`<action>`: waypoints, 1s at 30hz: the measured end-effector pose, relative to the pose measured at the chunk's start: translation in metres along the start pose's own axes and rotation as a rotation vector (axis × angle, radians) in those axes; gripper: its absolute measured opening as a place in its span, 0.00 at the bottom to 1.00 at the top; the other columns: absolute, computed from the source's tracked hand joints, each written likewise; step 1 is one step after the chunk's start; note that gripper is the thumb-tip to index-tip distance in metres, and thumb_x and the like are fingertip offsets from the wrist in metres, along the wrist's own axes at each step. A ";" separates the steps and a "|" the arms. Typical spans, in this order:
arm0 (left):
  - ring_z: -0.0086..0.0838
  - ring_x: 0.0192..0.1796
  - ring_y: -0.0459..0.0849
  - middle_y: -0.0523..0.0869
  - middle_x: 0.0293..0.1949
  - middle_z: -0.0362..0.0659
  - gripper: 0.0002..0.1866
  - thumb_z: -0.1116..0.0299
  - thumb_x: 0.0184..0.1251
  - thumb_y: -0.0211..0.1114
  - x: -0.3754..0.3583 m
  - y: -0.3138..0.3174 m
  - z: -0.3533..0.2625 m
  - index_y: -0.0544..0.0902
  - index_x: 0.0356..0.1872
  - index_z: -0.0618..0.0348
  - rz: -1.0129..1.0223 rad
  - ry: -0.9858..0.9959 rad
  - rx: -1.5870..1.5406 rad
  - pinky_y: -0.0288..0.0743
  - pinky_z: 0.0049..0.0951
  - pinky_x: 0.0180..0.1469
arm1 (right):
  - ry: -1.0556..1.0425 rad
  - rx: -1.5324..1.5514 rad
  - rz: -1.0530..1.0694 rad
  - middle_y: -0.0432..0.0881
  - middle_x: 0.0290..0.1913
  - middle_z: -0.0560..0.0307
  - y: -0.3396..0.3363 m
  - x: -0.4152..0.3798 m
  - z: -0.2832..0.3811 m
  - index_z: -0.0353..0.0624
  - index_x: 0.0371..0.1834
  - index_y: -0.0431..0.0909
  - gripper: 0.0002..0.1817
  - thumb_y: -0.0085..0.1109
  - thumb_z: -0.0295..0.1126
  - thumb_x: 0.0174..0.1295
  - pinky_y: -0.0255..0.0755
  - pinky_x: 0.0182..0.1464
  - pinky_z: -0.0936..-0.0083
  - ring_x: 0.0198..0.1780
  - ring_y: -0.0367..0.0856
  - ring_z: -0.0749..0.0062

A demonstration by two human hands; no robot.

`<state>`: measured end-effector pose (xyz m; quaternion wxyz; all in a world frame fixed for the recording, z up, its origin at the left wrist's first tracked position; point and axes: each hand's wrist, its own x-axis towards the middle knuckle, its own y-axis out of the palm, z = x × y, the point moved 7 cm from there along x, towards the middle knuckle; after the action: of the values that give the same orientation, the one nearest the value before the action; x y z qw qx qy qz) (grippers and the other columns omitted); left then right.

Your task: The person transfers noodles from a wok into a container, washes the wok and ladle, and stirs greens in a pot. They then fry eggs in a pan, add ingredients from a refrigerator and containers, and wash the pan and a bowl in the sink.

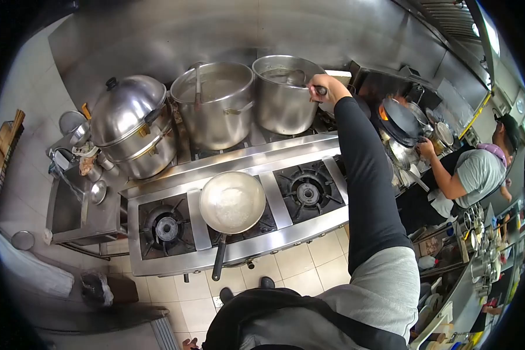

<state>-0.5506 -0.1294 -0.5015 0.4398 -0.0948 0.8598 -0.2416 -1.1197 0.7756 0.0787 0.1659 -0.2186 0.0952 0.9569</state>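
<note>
Stretched out far ahead, my right hand (328, 88) is closed around the dark-tipped handle of a ladle (296, 77). The ladle's bowl is inside the right-hand stockpot (286, 108), close to its rim on the right side. Beside that pot stands a second large stockpot (219, 125) with a long-handled tool resting in it. Nearer to me, a light metal pan (232, 204) with a black handle sits on the middle burner, some clear liquid in it. My left hand (189, 344) hangs low at the bottom edge, mostly cut off, its visible fingers slightly apart and holding nothing.
A domed steamer pot (135, 122) stands at the back left, beside a steel sink (67, 204). Bare burners (308, 194) flank the pan. On the right, another person (478, 172) tilts a dark wok (401, 119) near flames. A bin (119, 290) stands on the floor.
</note>
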 end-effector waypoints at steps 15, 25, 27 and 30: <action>0.39 0.57 0.84 0.88 0.44 0.44 0.08 0.66 0.71 0.66 0.021 -0.037 -0.052 0.86 0.47 0.54 -0.012 -0.061 -0.229 0.78 0.46 0.62 | -0.008 0.754 0.258 0.67 0.23 0.59 0.027 -0.110 0.023 0.38 0.25 0.60 0.11 0.39 0.21 0.69 0.72 0.16 0.86 0.18 0.68 0.79; 0.30 0.21 0.75 0.79 0.25 0.40 0.20 0.52 0.64 0.62 0.125 -0.025 -0.043 0.73 0.54 0.42 0.490 -0.280 -0.510 0.67 0.33 0.19 | 0.046 0.725 0.344 0.67 0.23 0.66 0.113 -0.276 -0.124 0.34 0.34 0.64 0.13 0.47 0.31 0.75 0.64 0.14 0.93 0.15 0.67 0.89; 0.32 0.23 0.76 0.80 0.25 0.41 0.22 0.40 0.67 0.52 0.120 -0.008 -0.057 0.79 0.51 0.41 0.904 -0.461 -0.652 0.71 0.36 0.23 | 0.091 0.760 0.278 0.68 0.24 0.67 0.131 -0.293 -0.184 0.35 0.33 0.65 0.11 0.49 0.29 0.74 0.65 0.15 0.93 0.16 0.67 0.91; 0.31 0.24 0.77 0.80 0.27 0.40 0.23 0.41 0.70 0.51 0.134 -0.008 -0.069 0.79 0.52 0.43 1.134 -0.466 -0.739 0.70 0.32 0.21 | 0.170 0.697 0.270 0.66 0.20 0.69 0.156 -0.304 -0.274 0.36 0.30 0.68 0.10 0.52 0.26 0.70 0.61 0.14 0.92 0.15 0.66 0.92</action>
<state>-0.6857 -0.1635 -0.5584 0.6090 0.1748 0.6859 0.3580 -0.8121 0.4771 -0.0099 0.0945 -0.2130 0.4564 0.8587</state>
